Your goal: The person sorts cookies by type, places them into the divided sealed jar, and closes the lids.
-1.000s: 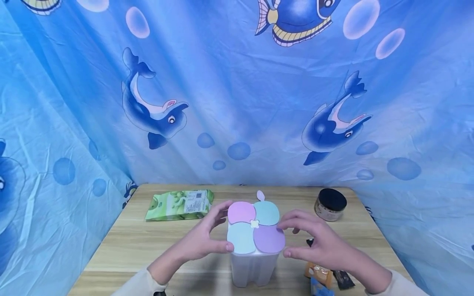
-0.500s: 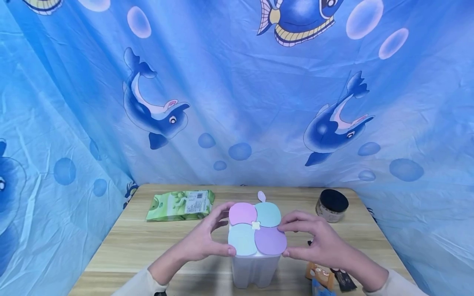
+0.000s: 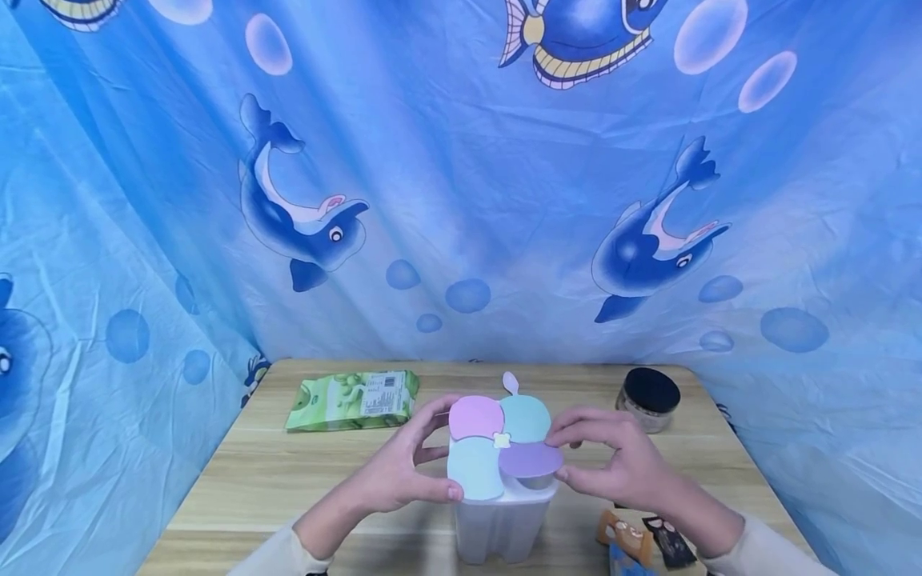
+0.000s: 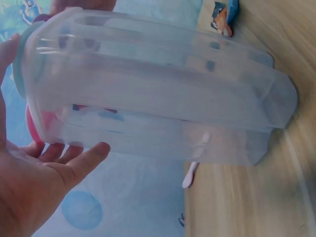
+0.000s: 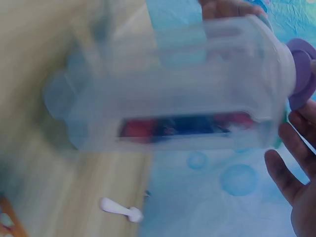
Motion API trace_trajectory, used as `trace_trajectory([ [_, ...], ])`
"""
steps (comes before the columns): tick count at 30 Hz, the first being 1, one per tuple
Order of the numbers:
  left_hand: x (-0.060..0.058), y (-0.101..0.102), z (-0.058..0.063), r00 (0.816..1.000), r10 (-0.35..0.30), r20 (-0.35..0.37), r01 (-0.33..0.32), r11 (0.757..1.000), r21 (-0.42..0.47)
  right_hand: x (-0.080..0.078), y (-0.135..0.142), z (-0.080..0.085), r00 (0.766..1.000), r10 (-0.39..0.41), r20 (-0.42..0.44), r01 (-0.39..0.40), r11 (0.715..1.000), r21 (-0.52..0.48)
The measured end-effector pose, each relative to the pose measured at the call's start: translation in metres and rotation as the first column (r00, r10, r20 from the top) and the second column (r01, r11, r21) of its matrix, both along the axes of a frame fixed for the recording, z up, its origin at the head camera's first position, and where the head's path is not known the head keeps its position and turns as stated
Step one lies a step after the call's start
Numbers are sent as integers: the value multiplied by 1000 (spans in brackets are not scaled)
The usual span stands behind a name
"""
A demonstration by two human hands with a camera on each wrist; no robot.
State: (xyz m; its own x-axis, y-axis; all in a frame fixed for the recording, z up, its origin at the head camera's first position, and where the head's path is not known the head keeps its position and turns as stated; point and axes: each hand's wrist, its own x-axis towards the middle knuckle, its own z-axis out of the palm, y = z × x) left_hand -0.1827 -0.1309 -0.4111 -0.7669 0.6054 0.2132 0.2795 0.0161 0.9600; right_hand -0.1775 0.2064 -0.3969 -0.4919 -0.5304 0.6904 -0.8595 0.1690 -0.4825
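A translucent plastic storage canister (image 3: 500, 532) stands upright in front of me, topped by pink, green, pale mint and purple petal-shaped lids. My left hand (image 3: 406, 468) holds its left side at the top, thumb at the front corner and fingers round the back. With thumb and fingers my right hand (image 3: 623, 464) pinches the outer edge of the purple lid (image 3: 531, 460), which is tilted up off its opening. Through the wall, the right wrist view shows a red and blue item (image 5: 187, 126) inside one compartment. The other three lids lie flat.
A green snack bag (image 3: 353, 400) lies at the back left of the wooden table (image 3: 288, 488). A black-lidded jar (image 3: 648, 400) stands back right. Small orange (image 3: 625, 536), black and blue packets lie by my right forearm. A pale spoon (image 3: 511, 383) rests behind the canister.
The purple lid has gone from lying flat to tilted up, its outer edge raised by my right hand. My left hand keeps its hold on the canister, which has shifted slightly right in view.
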Motion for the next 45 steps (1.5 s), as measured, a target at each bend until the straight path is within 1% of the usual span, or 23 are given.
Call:
trace_trajectory([
  [2, 0, 0, 2, 1000, 8, -22, -9, 999, -39, -1, 0, 6, 1000, 0, 19, -1, 1000, 6],
  [3, 0, -1, 2, 999, 17, -45, -20, 997, -69, -2, 0, 8, 999, 9, 31, -10, 1000, 14],
  [4, 0, -2, 4, 997, 20, -79, -28, 995, -97, -3, -1, 12, 999, 17, 46, -18, 1000, 19],
  [6, -1, -4, 7, 986, 32, -161, -58, 986, -158, -5, -1, 18, 997, 25, 72, -26, 1000, 17],
  [8, -1, -5, 13, 975, 45, -218, -87, 979, -186, -9, -2, 24, 996, 39, 81, -40, 999, 6],
  [11, 0, -2, 24, 956, 74, -285, -126, 978, -169, -15, -4, 33, 996, 47, 72, -48, 999, 7],
  [13, 2, 3, 32, 944, 90, -317, -137, 982, -128, -17, -6, 37, 996, 38, 81, -40, 999, 27],
  [16, 8, 14, 43, 921, 113, -373, -151, 986, -72, -20, -8, 42, 994, -11, 108, 3, 997, 73],
  [17, 10, 18, 46, 916, 118, -382, -151, 987, -57, -21, -9, 43, 993, -28, 114, 18, 996, 87],
  [19, 14, 26, 51, 914, 118, -389, -141, 990, -31, -22, -10, 45, 991, -57, 119, 44, 993, 109],
  [21, 18, 32, 55, 918, 111, -380, -128, 992, -20, -24, -12, 46, 991, -70, 117, 56, 991, 120],
  [23, 21, 36, 58, 922, 103, -374, -122, 992, -28, -26, -13, 47, 989, -81, 121, 65, 990, 128],
  [26, 23, 40, 60, 924, 105, -368, -136, 989, -58, -28, -14, 49, 985, -95, 144, 74, 987, 141],
  [31, 24, 42, 58, 922, 120, -367, -167, 981, -101, -29, -14, 51, 976, -111, 188, 79, 982, 170],
  [38, 26, 46, 57, 917, 164, -363, -220, 968, -120, -26, -13, 52, 981, -99, 169, 75, 986, 146],
  [40, 27, 47, 57, 916, 178, -358, -234, 965, -119, -25, -13, 53, 979, -101, 176, 75, 986, 148],
  [43, 28, 47, 57, 915, 197, -353, -253, 960, -119, -24, -7, 50, 972, -114, 204, 82, 984, 161],
  [45, 29, 48, 56, 916, 205, -345, -260, 958, -119, -25, 1, 45, 966, -125, 225, 88, 982, 167],
])
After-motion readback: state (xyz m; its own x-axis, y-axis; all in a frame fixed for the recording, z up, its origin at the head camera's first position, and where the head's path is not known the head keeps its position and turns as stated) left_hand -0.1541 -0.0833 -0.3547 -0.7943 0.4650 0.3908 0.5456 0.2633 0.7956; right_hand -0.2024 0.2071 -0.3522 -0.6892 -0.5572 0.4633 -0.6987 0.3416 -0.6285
